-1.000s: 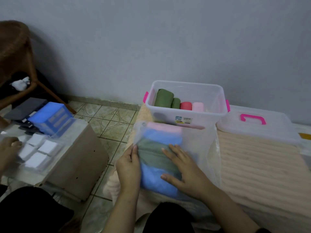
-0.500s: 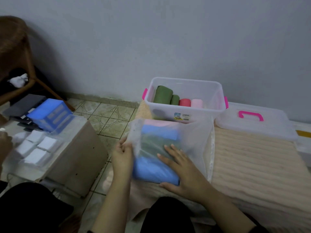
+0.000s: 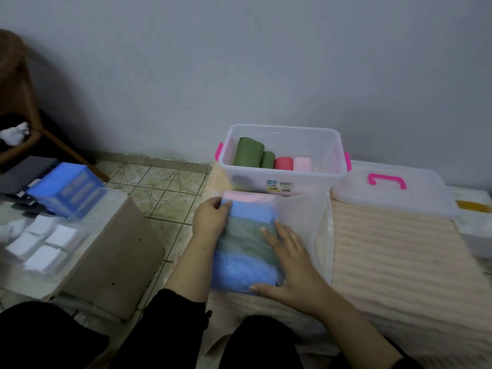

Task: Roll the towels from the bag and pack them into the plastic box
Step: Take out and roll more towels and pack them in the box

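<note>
My left hand (image 3: 210,222) pinches the far corner of the bag (image 3: 300,225); my right hand (image 3: 290,265) lies flat, fingers spread, on the stacked towels (image 3: 245,246) inside it. The box (image 3: 282,179) stands just beyond, four rolls already in. Risk: the thin plastic may slip or tear, and pulling one towel could drag the stack out unfolded.

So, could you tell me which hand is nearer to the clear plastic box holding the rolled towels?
Left. The left hand grips the far end of the bag, just short of the plastic box. The right hand lies flat on the bag's near half, farther back.
</note>
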